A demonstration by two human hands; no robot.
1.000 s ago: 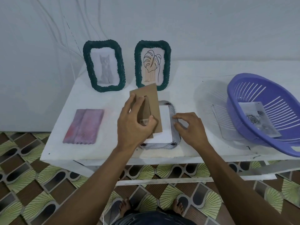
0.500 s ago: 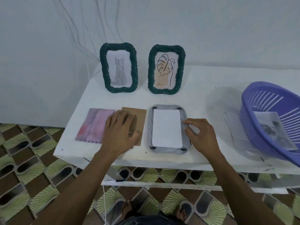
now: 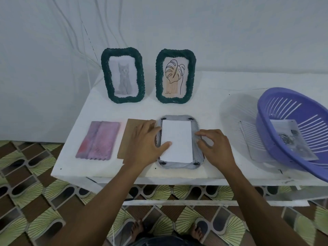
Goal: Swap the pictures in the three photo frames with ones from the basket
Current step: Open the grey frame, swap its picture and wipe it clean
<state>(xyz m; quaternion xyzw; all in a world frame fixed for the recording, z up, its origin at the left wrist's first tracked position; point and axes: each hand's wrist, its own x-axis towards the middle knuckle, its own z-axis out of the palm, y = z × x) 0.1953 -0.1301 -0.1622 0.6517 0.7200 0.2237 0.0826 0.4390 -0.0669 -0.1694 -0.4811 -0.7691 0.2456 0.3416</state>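
Head view showed the frame (image 3: 177, 166) lying face down near the table (image 3: 221, 96) front edge, its picture (image 3: 177, 137) a blank white back inside the grey rim. The sheet looked thin, light and easily creased, best lifted by one edge. Left hand (image 3: 147, 144) lay flat, thumb on the paper. Right hand (image 3: 215, 148) bent its fingertips at the right rim; whether it pinched, I could not tell.
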